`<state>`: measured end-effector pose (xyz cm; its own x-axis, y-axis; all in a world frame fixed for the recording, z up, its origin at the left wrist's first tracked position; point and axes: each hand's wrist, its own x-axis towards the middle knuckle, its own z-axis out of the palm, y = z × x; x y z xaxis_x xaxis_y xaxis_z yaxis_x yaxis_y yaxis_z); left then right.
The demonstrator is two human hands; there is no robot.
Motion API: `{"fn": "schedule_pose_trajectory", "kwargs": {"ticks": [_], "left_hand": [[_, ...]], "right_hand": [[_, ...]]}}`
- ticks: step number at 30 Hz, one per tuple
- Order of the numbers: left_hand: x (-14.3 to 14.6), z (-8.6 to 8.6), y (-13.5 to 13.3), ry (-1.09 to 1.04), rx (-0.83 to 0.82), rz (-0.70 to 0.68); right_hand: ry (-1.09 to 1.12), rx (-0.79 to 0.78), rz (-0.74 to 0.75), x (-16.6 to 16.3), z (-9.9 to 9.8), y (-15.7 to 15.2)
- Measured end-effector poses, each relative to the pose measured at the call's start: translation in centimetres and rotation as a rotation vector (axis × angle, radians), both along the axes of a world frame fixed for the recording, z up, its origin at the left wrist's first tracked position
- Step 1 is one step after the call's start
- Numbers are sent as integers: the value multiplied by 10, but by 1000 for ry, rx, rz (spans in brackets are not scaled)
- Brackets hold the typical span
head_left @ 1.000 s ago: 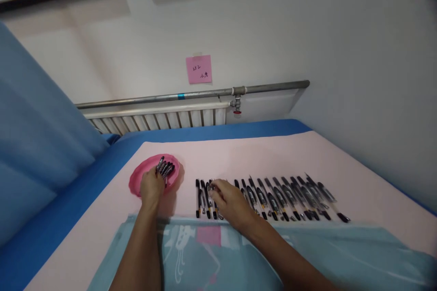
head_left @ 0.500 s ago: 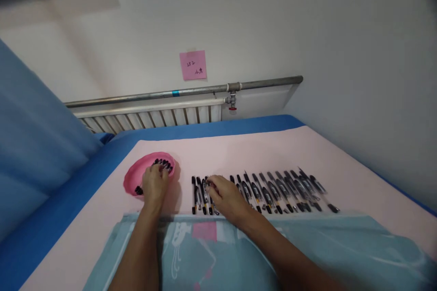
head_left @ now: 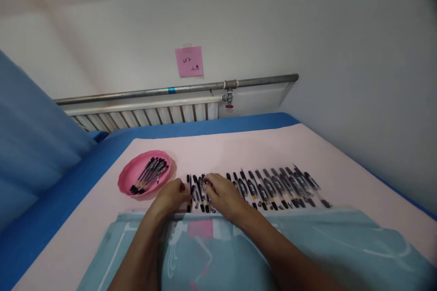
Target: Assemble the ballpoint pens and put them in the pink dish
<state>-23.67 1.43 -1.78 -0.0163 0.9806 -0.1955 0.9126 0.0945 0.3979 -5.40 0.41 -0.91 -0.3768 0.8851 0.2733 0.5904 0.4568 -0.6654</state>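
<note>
A long row of black pens [head_left: 273, 186] lies side by side on the pink sheet [head_left: 239, 154]. My left hand [head_left: 172, 198] rests at the row's left end, fingers curled against the outermost pens. My right hand [head_left: 221, 193] sits just right of it, fingertips pinched on a pen [head_left: 201, 187] in the row. A pink plate [head_left: 131, 175] to the left holds a bundle of several black pens [head_left: 150, 175].
A light blue patterned cloth [head_left: 307, 254] covers the near edge over my lap. Blue bedding [head_left: 51, 200] borders the pink sheet at left and back. A radiator [head_left: 143, 116], a metal pipe and a pink sticky note [head_left: 189, 61] are on the wall behind.
My left hand laid its bundle of pens in the pink plate, let go, and moved right to the row's left end. My right hand stayed on the row.
</note>
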Motion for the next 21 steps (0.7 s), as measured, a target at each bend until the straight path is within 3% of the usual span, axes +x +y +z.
{"fn": "schedule_pose_trajectory", "kwargs": {"ticks": [6,10,14,18,21], "left_hand": [[-3,8,-1,85,39,64],[1,13,1,-1,112,86],[21,16,-7,-351,253,-95],[35,15,-15,-456,247,-322],[29,13,-12,-520,168,-314]], "right_hand": [[-3,-15,14,-1,1,-1],[42,-73,-20,-2,0,0],[224,-187,-71,-5,0,1],[333,-221,-145,-7,-1,2],[415,-256,-220,-6,-1,4]]}}
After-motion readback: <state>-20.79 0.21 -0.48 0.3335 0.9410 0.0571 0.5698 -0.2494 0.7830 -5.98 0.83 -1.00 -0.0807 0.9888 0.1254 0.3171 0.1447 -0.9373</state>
